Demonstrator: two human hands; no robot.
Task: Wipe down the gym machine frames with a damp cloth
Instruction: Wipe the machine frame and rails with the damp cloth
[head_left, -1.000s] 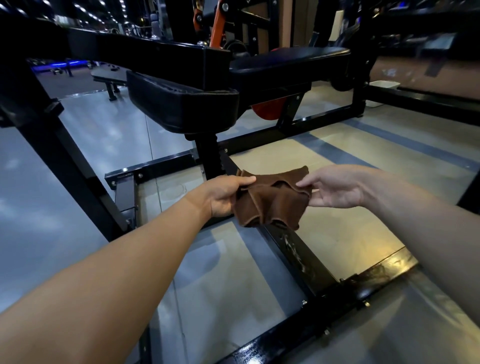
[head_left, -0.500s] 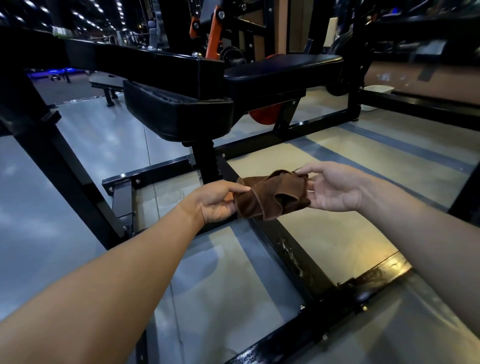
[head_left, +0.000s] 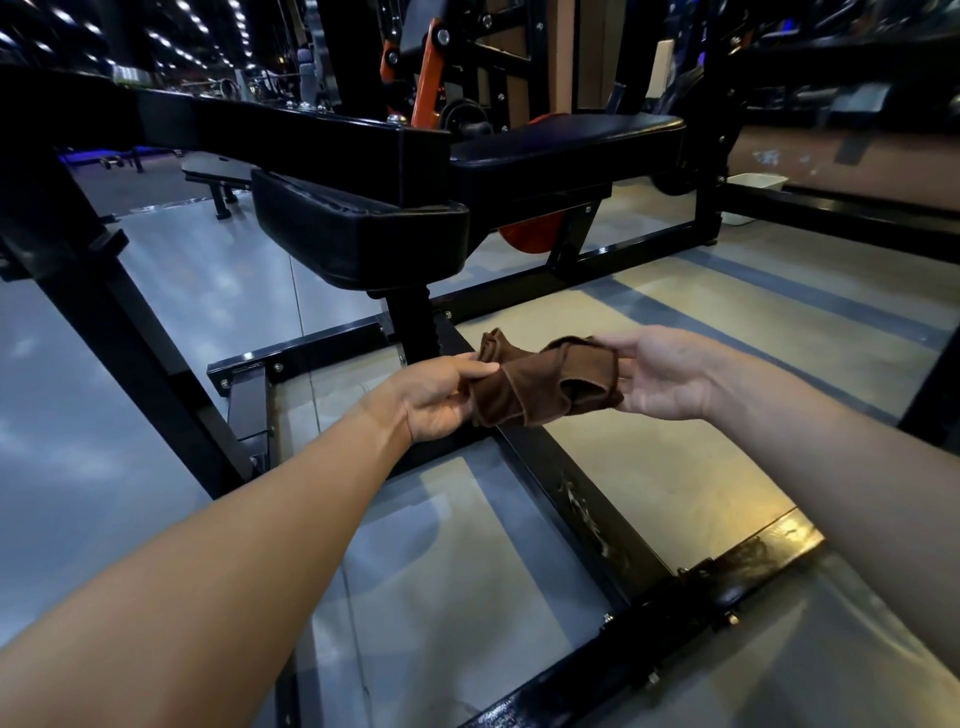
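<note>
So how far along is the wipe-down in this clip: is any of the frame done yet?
Done: nothing I can confirm; the black floor bar shows whitish smears, and no bar looks freshly wiped. In hand: the brown cloth is held between the left hand and right hand, bunched up in the air above the bar, touching no part of the frame. Left: seemingly all of it, including the floor bars and the upright post under the pad.

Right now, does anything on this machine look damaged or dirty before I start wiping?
Yes: the floor rail below the brown cloth carries pale, scuffed blotches, either chipped paint or grime. Both hands hold the cloth in the air, off the frame. Nothing else stands out.
</note>
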